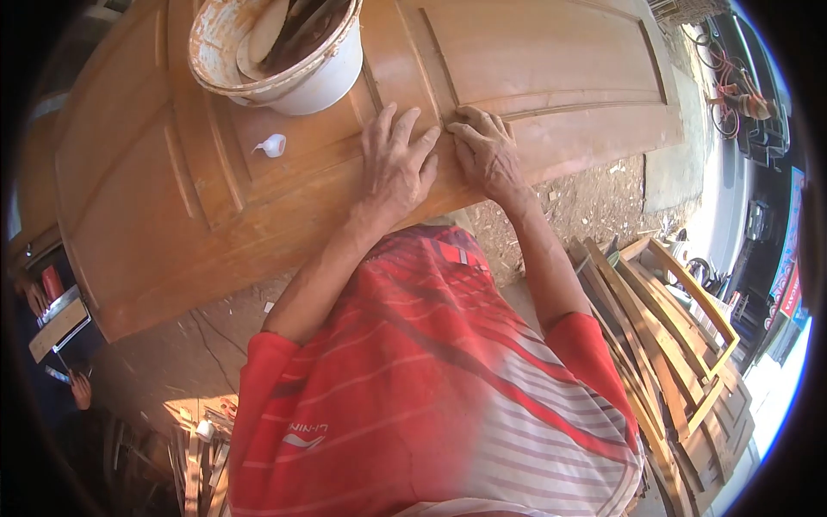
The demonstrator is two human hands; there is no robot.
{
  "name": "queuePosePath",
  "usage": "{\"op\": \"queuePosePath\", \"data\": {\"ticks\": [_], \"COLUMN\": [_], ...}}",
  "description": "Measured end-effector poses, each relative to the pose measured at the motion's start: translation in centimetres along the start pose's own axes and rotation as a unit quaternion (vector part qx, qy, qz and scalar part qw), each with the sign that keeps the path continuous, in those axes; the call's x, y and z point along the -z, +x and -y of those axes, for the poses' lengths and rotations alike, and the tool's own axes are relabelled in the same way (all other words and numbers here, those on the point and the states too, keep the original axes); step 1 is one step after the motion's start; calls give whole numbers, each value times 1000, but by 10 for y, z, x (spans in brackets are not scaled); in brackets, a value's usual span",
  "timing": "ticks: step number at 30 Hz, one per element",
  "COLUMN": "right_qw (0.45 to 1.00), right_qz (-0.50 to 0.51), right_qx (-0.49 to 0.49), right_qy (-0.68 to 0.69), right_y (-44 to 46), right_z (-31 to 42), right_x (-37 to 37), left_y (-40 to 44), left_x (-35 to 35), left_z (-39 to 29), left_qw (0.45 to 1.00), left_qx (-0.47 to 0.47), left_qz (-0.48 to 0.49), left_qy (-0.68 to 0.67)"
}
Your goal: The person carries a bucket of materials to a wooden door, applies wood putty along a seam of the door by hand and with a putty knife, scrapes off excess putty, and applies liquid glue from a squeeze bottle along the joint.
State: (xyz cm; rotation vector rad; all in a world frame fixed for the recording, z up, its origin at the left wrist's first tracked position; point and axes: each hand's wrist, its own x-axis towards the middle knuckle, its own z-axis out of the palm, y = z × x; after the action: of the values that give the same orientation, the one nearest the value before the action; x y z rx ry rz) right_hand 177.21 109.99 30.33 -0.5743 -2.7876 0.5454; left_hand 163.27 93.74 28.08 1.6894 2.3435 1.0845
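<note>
A brown wooden panelled door (284,198) lies flat in front of me. My left hand (398,164) rests on it with the fingers apart, holding nothing that shows. Close by on the right, my right hand (488,153) presses on the door at a moulding, its fingers curled under. Whatever those fingers hold, if anything, is hidden beneath them. A white bucket (323,82), its rim smeared with dried residue, stands on the door above my left hand; pale and dark items stick out of it. Below the bucket lies a small white plastic piece (273,146), like a nozzle cap.
Wooden frames and boards (663,336) are stacked on the right. More wood strips (194,465) lie at the lower left. Another person's hand (80,390) shows at the far left, near a tool. A road with parked vehicles (758,220) runs along the right.
</note>
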Motion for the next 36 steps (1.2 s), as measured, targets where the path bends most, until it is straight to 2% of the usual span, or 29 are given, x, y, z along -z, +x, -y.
{"op": "queuePosePath", "data": {"ticks": [7,10,17,23,27,30,35,36], "right_qw": [999,1000,999,998,997,998,995,996], "right_qz": [3,-3,10,0,18,-6,40,18], "right_qx": [2,6,12,34,16,-5,-15,6], "right_qy": [44,31,28,47,69,63,89,89], "right_y": [-1,-6,-8,-6,-7,-4,-3,-2], "right_z": [1,-3,-10,-10,-5,-6,-16,-25], "right_x": [-4,-10,-17,-18,-5,-12,-16,-17], "left_y": [6,6,18,22,22,29,36,39], "left_x": [-1,-3,6,7,8,12,18,16], "left_z": [2,4,9,10,11,11,5,5], "left_qw": [1000,999,996,994,994,992,982,982], "left_qx": [-2,-32,-57,-79,-86,-86,-105,-107], "left_qz": [17,17,74,69,70,88,139,140], "left_qy": [-8,-5,4,22,24,39,69,62]}}
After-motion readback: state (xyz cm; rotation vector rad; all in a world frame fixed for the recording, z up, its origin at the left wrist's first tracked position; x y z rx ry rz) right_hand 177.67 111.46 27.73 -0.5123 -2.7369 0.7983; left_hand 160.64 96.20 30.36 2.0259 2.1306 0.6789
